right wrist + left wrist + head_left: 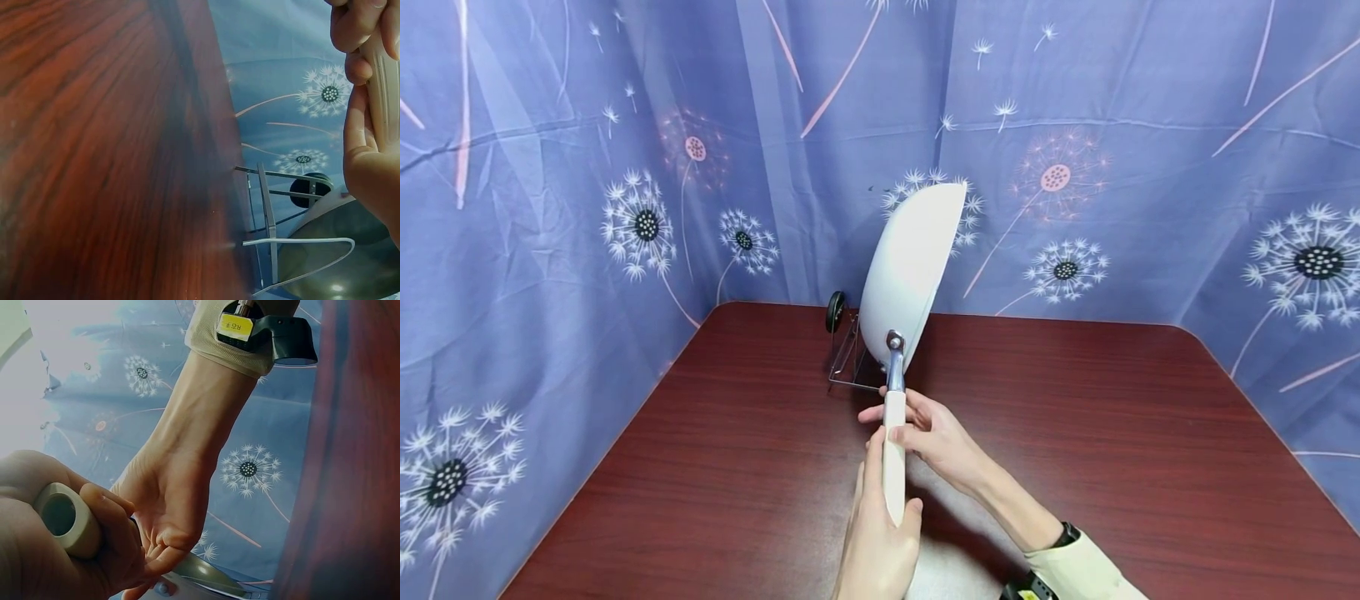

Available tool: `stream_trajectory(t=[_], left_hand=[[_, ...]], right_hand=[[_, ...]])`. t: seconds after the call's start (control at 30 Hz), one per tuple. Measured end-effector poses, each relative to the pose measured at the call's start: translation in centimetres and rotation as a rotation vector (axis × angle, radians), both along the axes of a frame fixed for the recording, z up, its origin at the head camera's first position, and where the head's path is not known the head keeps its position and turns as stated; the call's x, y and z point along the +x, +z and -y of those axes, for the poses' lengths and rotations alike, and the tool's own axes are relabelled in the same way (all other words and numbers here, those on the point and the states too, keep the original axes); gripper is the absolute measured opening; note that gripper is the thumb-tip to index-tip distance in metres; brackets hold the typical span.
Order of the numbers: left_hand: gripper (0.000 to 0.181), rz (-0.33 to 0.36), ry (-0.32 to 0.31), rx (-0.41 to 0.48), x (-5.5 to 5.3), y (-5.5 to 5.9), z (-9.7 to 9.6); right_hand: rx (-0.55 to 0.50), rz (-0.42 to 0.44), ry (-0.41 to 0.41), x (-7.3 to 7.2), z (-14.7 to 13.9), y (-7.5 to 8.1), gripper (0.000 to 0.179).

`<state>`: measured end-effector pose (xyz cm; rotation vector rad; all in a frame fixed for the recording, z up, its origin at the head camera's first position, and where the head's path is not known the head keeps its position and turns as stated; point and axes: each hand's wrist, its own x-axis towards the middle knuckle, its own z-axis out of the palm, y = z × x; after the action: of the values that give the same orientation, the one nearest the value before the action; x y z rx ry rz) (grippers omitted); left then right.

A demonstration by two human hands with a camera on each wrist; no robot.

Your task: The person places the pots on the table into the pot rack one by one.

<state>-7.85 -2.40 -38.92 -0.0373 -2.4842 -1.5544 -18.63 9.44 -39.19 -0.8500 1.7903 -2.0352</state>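
A white wok [910,267] is tipped up on its side, its rim facing right. From it a cream handle [895,454] with a metal neck extends toward me. My left hand [880,533] grips the handle's near end; the left wrist view shows the hollow end of the handle [59,512] inside that grip. Farther up, my right hand [943,442] holds the handle just below the neck, thumb on top. A wire rack [853,362] stands behind the wok's lower left, partly hidden by it. In the right wrist view the rack's bars [269,219] overlap the wok.
A black round piece [835,312] shows at the rack's back left. The reddish-brown wooden table [1075,400] reaches back to a blue curtain [1135,167] with a dandelion pattern, which also hangs along both sides.
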Motion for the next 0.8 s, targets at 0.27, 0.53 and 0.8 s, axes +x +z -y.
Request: stream_trajectory(t=[0.27,0.53,0.8], left_hand=[[0.087,0.008,-0.017,0.000,-0.06,-0.05,-0.12],[0.085,0.059,-0.059,-0.040,-0.26,-0.42,-0.17],[0.085,0.073,-0.095,-0.143,-0.16,-0.67,-0.30]], right_hand=[[0.028,0.078,-0.029,-0.08,-0.07,-0.21,0.052],[0.060,0.173,-0.054,-0.19,-0.18,0.07,0.051],[0.067,0.244,-0.072,-0.10,-0.31,0.39,0.051]])
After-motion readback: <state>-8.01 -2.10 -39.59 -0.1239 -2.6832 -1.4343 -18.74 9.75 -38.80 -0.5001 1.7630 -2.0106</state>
